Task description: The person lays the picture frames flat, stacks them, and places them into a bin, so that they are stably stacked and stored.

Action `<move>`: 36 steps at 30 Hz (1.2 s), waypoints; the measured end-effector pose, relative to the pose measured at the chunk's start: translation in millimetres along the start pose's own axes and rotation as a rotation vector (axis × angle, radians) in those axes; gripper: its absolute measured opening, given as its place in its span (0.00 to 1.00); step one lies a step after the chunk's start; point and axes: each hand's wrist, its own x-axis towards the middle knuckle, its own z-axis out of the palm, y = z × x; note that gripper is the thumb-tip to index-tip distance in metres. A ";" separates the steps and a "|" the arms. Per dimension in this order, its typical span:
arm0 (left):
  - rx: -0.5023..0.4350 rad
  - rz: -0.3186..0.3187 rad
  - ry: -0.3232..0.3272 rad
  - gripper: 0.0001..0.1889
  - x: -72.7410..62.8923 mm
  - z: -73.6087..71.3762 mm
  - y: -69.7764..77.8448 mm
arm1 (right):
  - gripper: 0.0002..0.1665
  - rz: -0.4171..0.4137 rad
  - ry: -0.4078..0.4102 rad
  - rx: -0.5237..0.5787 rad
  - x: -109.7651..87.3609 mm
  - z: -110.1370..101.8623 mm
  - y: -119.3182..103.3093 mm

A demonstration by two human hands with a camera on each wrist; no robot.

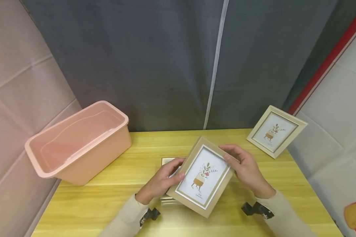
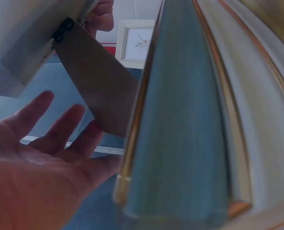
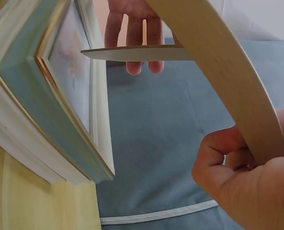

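A tan picture frame [image 1: 203, 177] with a plant print is held tilted, face up, over the middle of the table. My right hand [image 1: 250, 168] grips its right edge, thumb on the front and fingers curled behind. At the left edge, my left hand [image 1: 164, 179] has its thumb tip overlapping the border. The left wrist view shows that hand's fingers [image 2: 67, 115] spread and nearly straight, beside the brown stand leg [image 2: 96, 81] swung out from the frame's back. Partly hidden underneath is a stack of picture frames [image 1: 169, 200] with white and teal [image 2: 180, 110] edges.
A cream picture frame [image 1: 259, 129] with a similar print stands at the table's back right. At the left sits a pink plastic bin [image 1: 98, 164]. A dark grey curtain [image 1: 136, 65] hangs behind the wooden table [image 1: 106, 204], with pale walls on both sides.
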 end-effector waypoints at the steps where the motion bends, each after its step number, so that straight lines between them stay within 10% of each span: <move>1: 0.001 -0.001 -0.003 0.26 -0.5 0.0 -0.7 | 0.19 -0.002 -0.005 0.003 -0.5 0.4 1.1; 16: 0.076 -0.065 0.124 0.24 -4.5 -0.8 0.7 | 0.19 0.020 0.076 -0.040 0.1 3.3 12.6; 36: 0.057 -0.086 0.194 0.35 -20.6 -0.4 -2.5 | 0.25 0.172 0.173 0.287 3.4 12.4 39.7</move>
